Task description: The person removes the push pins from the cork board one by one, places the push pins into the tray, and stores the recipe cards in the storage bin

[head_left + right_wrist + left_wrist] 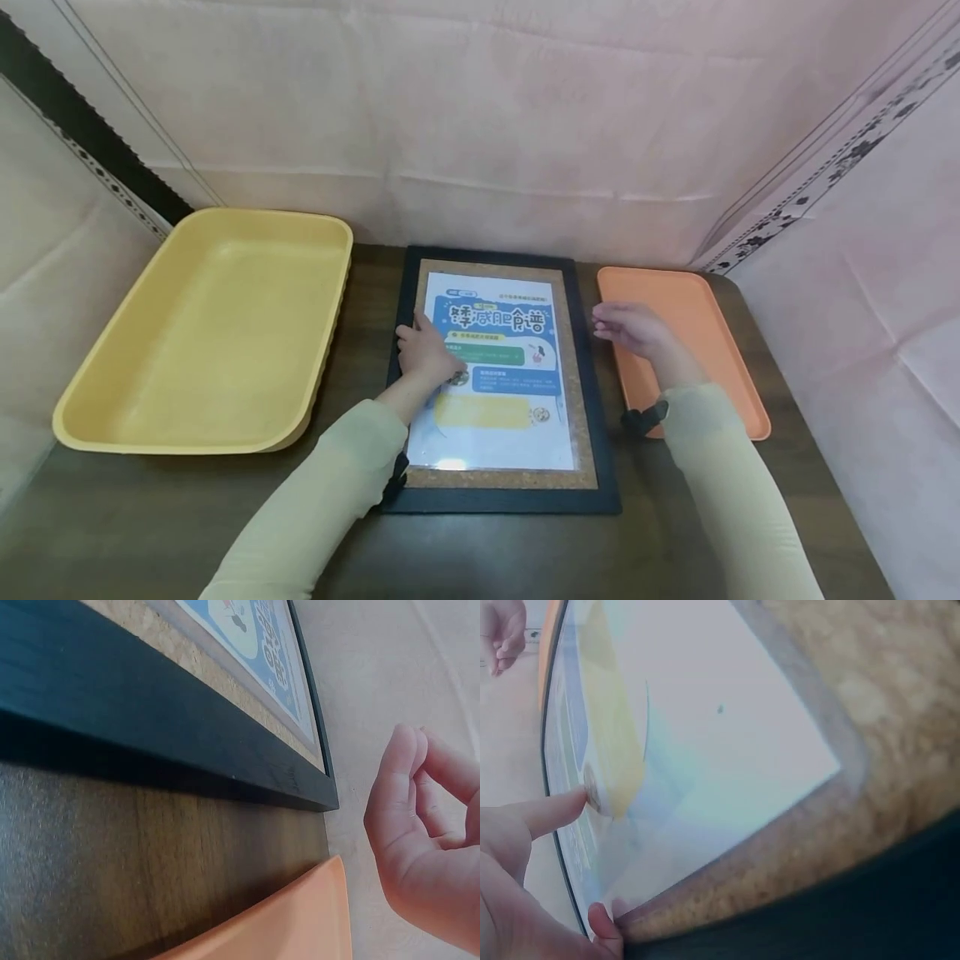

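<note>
A deep yellow tub (202, 333) stands at the far left corner of the dark wood-grain worktop (517, 558), its inner floor and walls in plain sight. A shallow orange tray (708, 342) lies by the worktop's far right corner, slightly turned, partly covered by the right hand and forearm. Between these containers, near the middle of the far edge, a black frame (502, 501) lies flat around a cork board (517, 479). On the cork is a printed sheet (502, 429) with a clear border around its paper.

The sheet's large outlined title (497, 318) ends in the characters 减肥食谱; its first character is hard to make out. Below come a green bar (487, 355), a blue bar (516, 381) and a pale yellow block (480, 412), with small pictures beside them; their finer print is too small to read. Glare whitens a spot near the sheet's bottom edge.

The left hand (427, 350) rests across the frame's left side with thumb and fingers spread apart: the thumb reaches a round picture on the sheet, the fingers lie by the frame's left edge. The right hand (630, 329) hovers between the frame and the tray, over the tray's left edge, its fingers loosely bent and their tips close to the thumb, holding nothing.
</note>
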Demonstrator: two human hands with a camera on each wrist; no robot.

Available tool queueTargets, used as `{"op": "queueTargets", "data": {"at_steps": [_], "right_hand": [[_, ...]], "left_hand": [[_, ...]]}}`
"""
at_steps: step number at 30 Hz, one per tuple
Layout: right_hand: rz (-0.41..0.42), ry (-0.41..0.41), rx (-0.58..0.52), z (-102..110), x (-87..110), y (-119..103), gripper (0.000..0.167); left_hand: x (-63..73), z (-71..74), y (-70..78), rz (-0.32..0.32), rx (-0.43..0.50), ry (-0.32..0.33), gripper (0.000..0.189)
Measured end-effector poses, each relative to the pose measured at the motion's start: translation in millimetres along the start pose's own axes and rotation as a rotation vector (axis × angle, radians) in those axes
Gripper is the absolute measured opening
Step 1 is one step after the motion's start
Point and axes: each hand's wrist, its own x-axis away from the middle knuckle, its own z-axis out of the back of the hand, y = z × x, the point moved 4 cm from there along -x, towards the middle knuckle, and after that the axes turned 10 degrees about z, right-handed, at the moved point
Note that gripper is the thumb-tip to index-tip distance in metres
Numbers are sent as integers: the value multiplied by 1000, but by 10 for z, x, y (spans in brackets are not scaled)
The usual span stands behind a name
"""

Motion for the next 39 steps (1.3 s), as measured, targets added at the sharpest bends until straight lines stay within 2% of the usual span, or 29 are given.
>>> {"op": "queueTargets", "data": {"at_steps": [3,6,9,13,15,18,24,28,31,34,39], "right_hand": [[4,7,26,4,13,-15,44],[10,11,68,-23,18,-25,49],[12,11,98,-52,12,-23,53],[3,16,104,-74,11,-11,55],[1,11,106,-77,14,-6,55],[5,13,107,-61,18,-1,52],[18,29,82,-37,-3,4,48],[15,42,107,-42,-17,2,51],[22,44,111,-47,-18,-11,54],[13,59,120,-48,-5,-30,55],[3,77,136,-57,7,-41,56]], "left_hand": [[-17,-13,6,10,11,-18,109],[-37,-33,15,4,-18,-8,104],[-16,-78,44,-37,-68,-12,96],[47,-127,65,-124,-154,6,101],[65,-124,43,-141,-170,27,107],[70,-101,-5,-147,-148,42,109],[14,-55,-46,-116,-33,45,111],[-24,-63,-42,-70,23,0,112],[-35,-51,-21,-48,12,-12,114],[-37,-34,2,-40,-50,-12,115],[-43,-38,9,-12,-95,-24,97]]}}
